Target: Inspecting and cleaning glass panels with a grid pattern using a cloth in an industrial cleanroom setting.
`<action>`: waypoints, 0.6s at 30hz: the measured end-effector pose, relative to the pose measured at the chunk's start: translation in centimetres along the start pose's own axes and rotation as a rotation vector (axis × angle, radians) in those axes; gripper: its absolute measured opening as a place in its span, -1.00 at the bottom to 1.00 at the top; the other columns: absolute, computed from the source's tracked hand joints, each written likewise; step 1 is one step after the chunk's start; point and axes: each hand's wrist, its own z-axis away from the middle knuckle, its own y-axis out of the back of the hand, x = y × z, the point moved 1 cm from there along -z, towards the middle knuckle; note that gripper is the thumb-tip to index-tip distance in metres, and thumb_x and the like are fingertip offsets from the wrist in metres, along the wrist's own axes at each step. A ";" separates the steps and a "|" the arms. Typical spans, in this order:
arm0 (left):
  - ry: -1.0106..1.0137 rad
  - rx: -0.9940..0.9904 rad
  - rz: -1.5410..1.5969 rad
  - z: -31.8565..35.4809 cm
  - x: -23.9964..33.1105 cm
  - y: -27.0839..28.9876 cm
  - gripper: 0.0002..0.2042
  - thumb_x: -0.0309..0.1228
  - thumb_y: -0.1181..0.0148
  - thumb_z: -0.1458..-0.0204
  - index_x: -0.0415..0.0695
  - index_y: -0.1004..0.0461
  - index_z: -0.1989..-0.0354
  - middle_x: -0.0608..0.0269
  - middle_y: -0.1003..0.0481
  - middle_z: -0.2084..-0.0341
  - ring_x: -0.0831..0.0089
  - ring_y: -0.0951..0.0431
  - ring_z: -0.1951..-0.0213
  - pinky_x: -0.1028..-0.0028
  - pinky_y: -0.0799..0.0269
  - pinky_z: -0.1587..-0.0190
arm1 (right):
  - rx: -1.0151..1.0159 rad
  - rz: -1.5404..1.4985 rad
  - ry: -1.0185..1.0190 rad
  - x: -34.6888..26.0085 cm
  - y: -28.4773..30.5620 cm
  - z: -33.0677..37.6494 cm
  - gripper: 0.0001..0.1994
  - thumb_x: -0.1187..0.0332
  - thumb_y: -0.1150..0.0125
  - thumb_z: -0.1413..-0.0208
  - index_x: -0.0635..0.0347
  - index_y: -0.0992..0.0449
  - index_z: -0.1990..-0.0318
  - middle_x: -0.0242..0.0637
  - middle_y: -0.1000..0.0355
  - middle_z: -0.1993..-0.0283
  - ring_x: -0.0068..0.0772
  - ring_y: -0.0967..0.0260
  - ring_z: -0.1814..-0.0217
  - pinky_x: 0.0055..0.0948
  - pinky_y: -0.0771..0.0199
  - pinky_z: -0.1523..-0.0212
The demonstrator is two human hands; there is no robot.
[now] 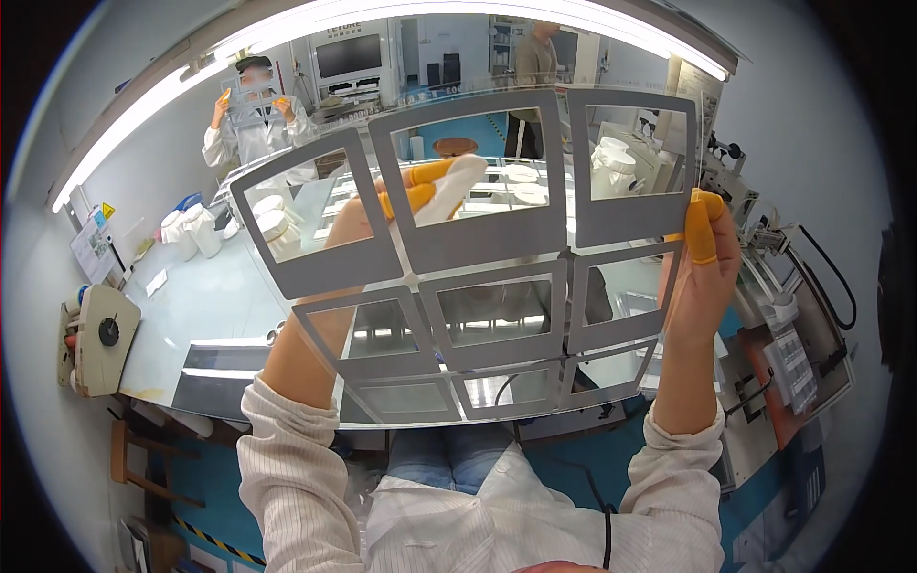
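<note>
A transparent sheet [485, 239] printed with rows of grey rectangular frames is held up in front of me, tilted over the table. Orange finger cots cover some fingertips of both hands. At the sheet's right edge, my right hand [709, 256] pinches it between thumb and fingers. My left hand [361, 218] is behind the sheet, seen through its clear windows. Its fingers are closed on a folded white cloth [456, 186], which lies against or close to the back of the upper middle frame; contact cannot be made out.
Beneath the sheet is a glass-topped table [158, 329], with white covered jars [196, 229] at its far left. A tape dispenser-like device [100, 339] stands at the left edge, machinery [798, 315] at the right. Across the table, a person [256, 124] holds up a similar sheet; another person [535, 76] stands behind.
</note>
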 end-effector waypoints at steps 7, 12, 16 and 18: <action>-0.052 -0.174 0.027 -1.1 0.9 -0.9 -0.53 -0.32 0.00 0.00 -0.41 -0.20 -0.03 0.02 -0.40 0.38 0.42 -0.37 0.49 0.60 -0.26 0.51 | -0.006 -0.039 -0.035 0.8 -0.3 -0.1 -0.79 0.39 -0.11 -0.10 0.28 -0.41 0.14 -0.43 -0.37 0.25 -0.68 -0.27 0.19 -0.63 -0.19 0.03; -0.093 -0.303 0.045 -1.4 1.9 -1.6 -0.54 -0.33 0.01 -0.01 -0.41 -0.20 -0.03 0.04 -0.40 0.39 0.42 -0.35 0.50 0.58 -0.24 0.50 | -0.093 0.052 0.016 1.4 -0.1 0.3 -0.74 0.37 -0.09 -0.11 0.30 -0.38 0.08 -0.33 -0.38 0.16 -0.57 -0.32 0.08 -0.58 -0.22 -0.03; -0.131 -0.419 0.047 -1.5 2.2 -1.9 -0.54 -0.34 0.02 -0.01 -0.40 -0.20 -0.04 0.06 -0.40 0.39 0.42 -0.33 0.51 0.56 -0.22 0.50 | -0.127 0.035 0.014 1.4 -0.2 0.5 -0.74 0.37 -0.09 -0.11 0.31 -0.37 0.08 -0.32 -0.38 0.15 -0.58 -0.32 0.08 -0.56 -0.22 -0.03; -0.214 -0.395 0.042 -1.3 2.0 -2.4 -0.54 -0.31 0.05 -0.03 -0.41 -0.19 -0.03 0.10 -0.39 0.42 0.44 -0.25 0.54 0.50 -0.13 0.47 | -0.103 -0.004 -0.002 1.5 0.4 0.7 -0.74 0.38 -0.08 -0.11 0.31 -0.37 0.08 -0.32 -0.38 0.14 -0.58 -0.32 0.08 -0.56 -0.22 -0.03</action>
